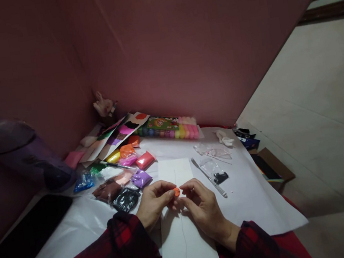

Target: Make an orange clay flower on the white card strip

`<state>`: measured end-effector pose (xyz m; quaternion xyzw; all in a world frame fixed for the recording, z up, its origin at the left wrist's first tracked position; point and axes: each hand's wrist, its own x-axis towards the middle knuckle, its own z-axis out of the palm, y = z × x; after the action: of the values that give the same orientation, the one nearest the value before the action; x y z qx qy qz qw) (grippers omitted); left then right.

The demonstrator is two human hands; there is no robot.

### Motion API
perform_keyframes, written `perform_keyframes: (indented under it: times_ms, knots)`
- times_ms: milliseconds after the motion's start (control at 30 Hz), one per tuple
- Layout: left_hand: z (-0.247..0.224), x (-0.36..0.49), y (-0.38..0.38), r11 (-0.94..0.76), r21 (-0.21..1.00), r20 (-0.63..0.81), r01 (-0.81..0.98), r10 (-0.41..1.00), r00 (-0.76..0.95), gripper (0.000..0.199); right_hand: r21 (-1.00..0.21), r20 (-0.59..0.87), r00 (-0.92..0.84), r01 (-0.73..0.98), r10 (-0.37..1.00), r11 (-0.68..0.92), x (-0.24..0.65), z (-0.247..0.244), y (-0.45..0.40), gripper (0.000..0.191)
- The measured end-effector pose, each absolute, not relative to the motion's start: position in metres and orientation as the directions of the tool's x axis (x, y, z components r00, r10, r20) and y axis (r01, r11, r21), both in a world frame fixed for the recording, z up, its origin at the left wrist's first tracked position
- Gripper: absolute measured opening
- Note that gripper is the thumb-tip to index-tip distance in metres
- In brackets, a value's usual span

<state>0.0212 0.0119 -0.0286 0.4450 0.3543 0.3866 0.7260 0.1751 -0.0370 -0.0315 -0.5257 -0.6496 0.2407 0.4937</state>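
Observation:
A small orange piece of modelling clay (177, 192) is pinched between the thumb and forefinger of my left hand (153, 202). My right hand (204, 207) is close on the other side, with its curled fingertips and thumb apart at the edge of the clay; whether they touch it is hard to see. Both hands hover over a long white card (186, 237) marked with a thin wavy line down its length. Right of the card lies a grey plastic fork (209, 178), and beside that a clear bag with a black lump of clay (221, 177).
Bagged clay in several colours lies on the left, including purple (141, 178), black (126, 199) and red (145, 160). Behind are painted sheets (121, 131) and a multicoloured clay pack (172, 128). A purple bottle (26, 152) stands far left. Crumpled tissue (224, 138) lies back right.

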Motion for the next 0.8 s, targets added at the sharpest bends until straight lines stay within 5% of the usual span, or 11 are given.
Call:
perform_keyframes:
  times_ms: [367,800]
  knots:
    - [-0.0257,0.0229,0.0108,0.281,0.931,-0.136,-0.232,0.859,0.494,0.032,-0.779,0.464,-0.075,0.440,0.883,0.447,0.1753,-0.0271,-0.0367,0.010]
    - [-0.0259,0.0228,0.0123,0.279,0.928,-0.162,-0.249,0.900,0.404,0.034,-0.885,0.325,0.029,0.362,0.945,0.294,0.1761,-0.0358,-0.0375,0.006]
